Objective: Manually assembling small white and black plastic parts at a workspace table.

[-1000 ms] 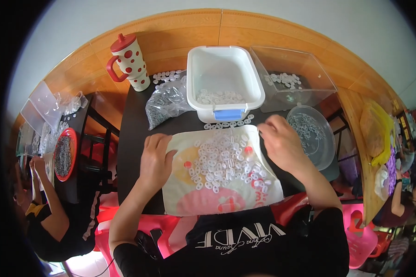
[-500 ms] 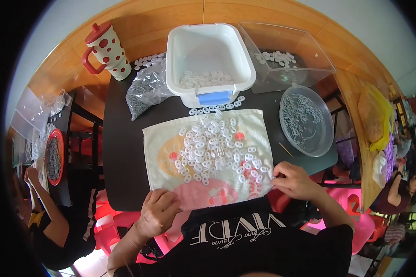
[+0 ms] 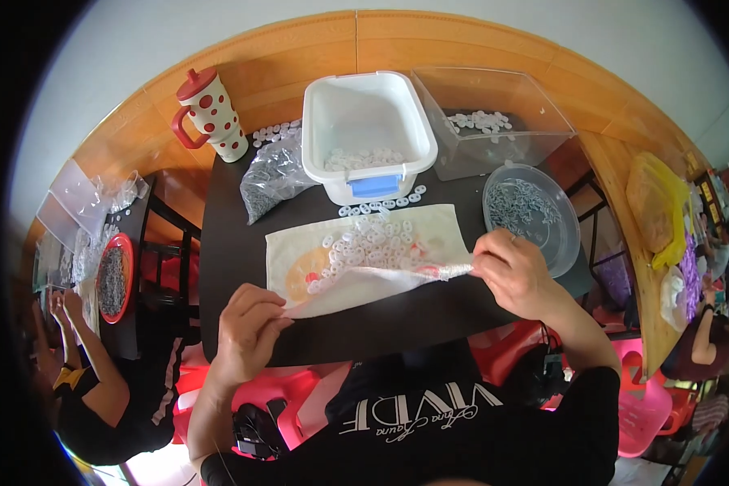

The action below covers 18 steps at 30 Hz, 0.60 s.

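A cream hand towel (image 3: 364, 290) with a pink and orange print lies on the dark table, its near edge lifted and folded back. My left hand (image 3: 251, 328) pinches the near left corner. At the near right corner my right hand (image 3: 512, 271) grips the towel edge, raised above the table. Heaped on the towel are small white oval plastic pieces with two holes (image 3: 371, 243). The lifted fold hides the nearest of them. Behind the towel a white plastic tub (image 3: 312, 166) with a blue latch holds more such pieces, and several lie along its front.
At the right stands a round clear tub (image 3: 569, 243) of small grey pieces. A clear box (image 3: 535, 150) is at the back right. A clear bag of grey pieces (image 3: 271, 182) and a red-dotted tumbler (image 3: 215, 117) stand back left. Another person's hands (image 3: 66, 308) work at the left.
Both hands have risen and moved away from me, lifting the towel's near edge and folding it over the nearest white pieces. The head view has shifted slightly.
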Motion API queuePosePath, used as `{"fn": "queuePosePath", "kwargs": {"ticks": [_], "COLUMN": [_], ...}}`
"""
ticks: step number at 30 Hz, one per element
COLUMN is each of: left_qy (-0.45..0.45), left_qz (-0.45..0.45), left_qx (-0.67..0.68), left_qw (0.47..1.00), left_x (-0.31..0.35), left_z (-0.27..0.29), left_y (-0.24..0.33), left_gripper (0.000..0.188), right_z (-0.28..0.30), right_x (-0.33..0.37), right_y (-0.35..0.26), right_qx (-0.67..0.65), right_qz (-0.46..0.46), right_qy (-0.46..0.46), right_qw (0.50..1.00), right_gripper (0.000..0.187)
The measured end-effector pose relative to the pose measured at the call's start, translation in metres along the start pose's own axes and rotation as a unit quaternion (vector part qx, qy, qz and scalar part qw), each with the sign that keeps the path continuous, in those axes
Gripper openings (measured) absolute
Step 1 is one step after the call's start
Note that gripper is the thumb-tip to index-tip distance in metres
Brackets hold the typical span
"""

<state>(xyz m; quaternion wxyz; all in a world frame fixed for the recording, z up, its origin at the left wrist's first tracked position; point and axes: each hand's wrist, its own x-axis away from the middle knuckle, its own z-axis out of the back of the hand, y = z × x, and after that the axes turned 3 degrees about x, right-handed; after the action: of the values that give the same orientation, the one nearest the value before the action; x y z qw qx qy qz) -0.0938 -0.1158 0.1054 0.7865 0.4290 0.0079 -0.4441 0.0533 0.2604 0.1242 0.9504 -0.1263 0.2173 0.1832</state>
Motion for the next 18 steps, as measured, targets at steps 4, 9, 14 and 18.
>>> {"fn": "queuePosePath", "kwargs": {"ticks": [4, 9, 14, 18], "left_qy": [-0.137, -0.042, -0.068, -0.074], "left_qz": [-0.056, -0.010, 0.041, 0.040], "left_qx": [-0.075, -0.145, -0.183, -0.180], "left_qw": [0.986, 0.988, 0.980, 0.980], "left_x": [0.019, 0.036, 0.025, 0.021], "left_z": [-0.011, -0.047, -0.072, -0.076], "left_y": [-0.003, -0.004, -0.007, -0.006], "left_gripper": [0.015, 0.038, 0.053, 0.051], "right_z": [-0.004, -0.030, -0.067, -0.057], "right_x": [0.027, 0.044, 0.049, 0.039], "right_y": [0.000, -0.018, -0.015, -0.005], "right_qx": [-0.021, -0.070, 0.003, -0.057], "right_qz": [-0.007, -0.077, -0.053, -0.088], "right_qy": [-0.118, -0.101, -0.040, -0.071], "right_qw": [0.993, 0.989, 0.998, 0.992], "right_gripper": [0.015, 0.012, 0.014, 0.012]}}
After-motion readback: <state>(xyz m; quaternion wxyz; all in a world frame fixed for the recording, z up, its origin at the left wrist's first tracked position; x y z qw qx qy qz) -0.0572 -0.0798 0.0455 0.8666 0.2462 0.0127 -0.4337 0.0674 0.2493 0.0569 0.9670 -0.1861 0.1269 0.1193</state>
